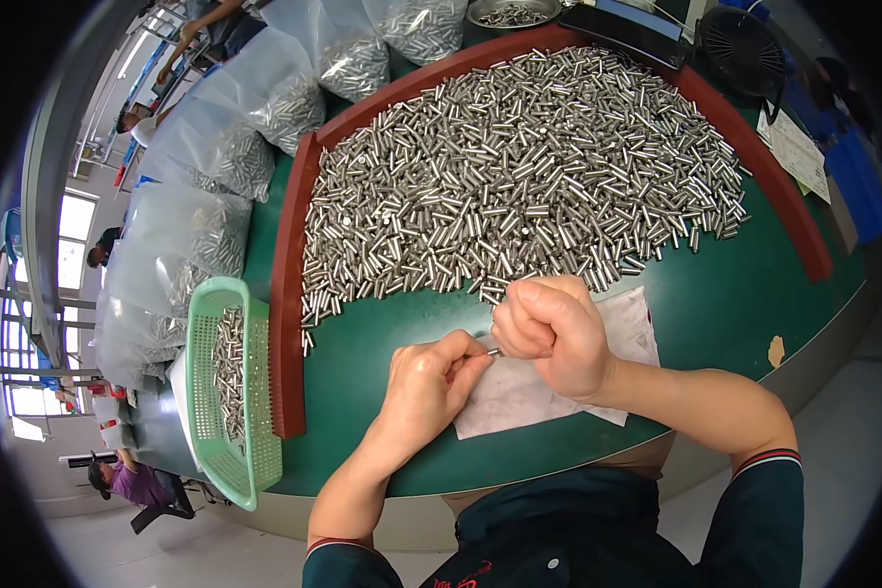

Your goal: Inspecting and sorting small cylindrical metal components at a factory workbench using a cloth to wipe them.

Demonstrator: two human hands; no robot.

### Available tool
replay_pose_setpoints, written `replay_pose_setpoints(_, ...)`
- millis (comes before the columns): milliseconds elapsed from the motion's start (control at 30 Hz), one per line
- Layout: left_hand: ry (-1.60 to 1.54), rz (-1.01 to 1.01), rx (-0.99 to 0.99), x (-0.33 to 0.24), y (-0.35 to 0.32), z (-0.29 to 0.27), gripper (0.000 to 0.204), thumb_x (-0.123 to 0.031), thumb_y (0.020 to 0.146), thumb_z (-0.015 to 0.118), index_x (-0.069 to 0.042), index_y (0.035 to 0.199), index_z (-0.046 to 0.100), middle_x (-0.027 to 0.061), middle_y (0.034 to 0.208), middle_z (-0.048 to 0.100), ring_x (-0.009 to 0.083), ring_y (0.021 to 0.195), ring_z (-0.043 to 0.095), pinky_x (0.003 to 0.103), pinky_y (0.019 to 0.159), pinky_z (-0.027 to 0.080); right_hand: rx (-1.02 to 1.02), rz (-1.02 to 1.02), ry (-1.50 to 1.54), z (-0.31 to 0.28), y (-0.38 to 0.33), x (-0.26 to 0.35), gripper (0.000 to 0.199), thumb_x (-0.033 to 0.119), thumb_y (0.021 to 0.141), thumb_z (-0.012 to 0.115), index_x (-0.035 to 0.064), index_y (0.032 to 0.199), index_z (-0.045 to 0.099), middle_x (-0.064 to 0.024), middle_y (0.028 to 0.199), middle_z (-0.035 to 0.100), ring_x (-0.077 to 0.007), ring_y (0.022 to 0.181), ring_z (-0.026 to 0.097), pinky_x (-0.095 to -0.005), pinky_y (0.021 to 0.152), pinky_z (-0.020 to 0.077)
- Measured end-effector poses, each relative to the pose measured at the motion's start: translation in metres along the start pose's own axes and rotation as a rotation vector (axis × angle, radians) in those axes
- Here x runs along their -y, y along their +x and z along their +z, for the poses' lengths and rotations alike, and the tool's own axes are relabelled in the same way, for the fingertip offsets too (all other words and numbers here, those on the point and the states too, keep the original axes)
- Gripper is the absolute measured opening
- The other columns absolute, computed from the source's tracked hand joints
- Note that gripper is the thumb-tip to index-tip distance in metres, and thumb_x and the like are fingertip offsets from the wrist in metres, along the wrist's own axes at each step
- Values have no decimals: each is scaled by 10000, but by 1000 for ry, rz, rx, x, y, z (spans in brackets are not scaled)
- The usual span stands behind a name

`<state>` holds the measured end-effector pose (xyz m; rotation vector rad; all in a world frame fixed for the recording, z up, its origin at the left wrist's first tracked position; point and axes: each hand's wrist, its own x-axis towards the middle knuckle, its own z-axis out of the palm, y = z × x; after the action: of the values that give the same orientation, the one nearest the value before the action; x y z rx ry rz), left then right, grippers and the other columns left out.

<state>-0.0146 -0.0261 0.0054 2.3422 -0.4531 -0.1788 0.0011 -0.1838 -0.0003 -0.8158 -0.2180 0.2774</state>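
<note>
Between the thumb and forefinger of my left hand [423, 384] is a small, shiny metal pin [494, 352], its end pointing toward my right hand. My right hand [563, 338] is curled into a fist right beside the pin's end. Whatever lies inside that fist is hidden by the fingers. Both hands are over a stained white cloth [505, 402] on the green tabletop [353, 343]. Just beyond them spreads a large heap of similar metal pins [519, 167], its near edge close to my right knuckles.
Dark red rails [290, 294] border the heap. At left stands a light green basket [250, 470] with pins in it. Clear plastic bags of pins [240, 162] line the far left. A metal bowl [513, 14], a black fan [742, 49] and papers [794, 152] are farther back.
</note>
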Motion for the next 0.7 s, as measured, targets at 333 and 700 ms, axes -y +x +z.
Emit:
replay_pose_setpoints(333, -5, -5, 7, -2, 2, 1, 104, -64, 704, 642, -25, 668, 554, 93, 454, 464, 224, 379, 449, 314, 393, 351, 7, -15, -52, 3, -1, -1, 389, 174, 854, 367, 91, 485, 275, 25, 442, 251, -79, 425, 224, -237, 409, 181)
replay_pose_setpoints(700, -17, 19, -6, -2, 2, -1, 131, -59, 698, 637, -9, 631, 536, 130, 491, 482, 294, 420, 462, 347, 410, 363, 44, -49, -207, 10, -4, -3, 314, 154, 822, 393, 0, 549, 398, -8, 515, 398, -59, 509, 314, -240, 445, 282)
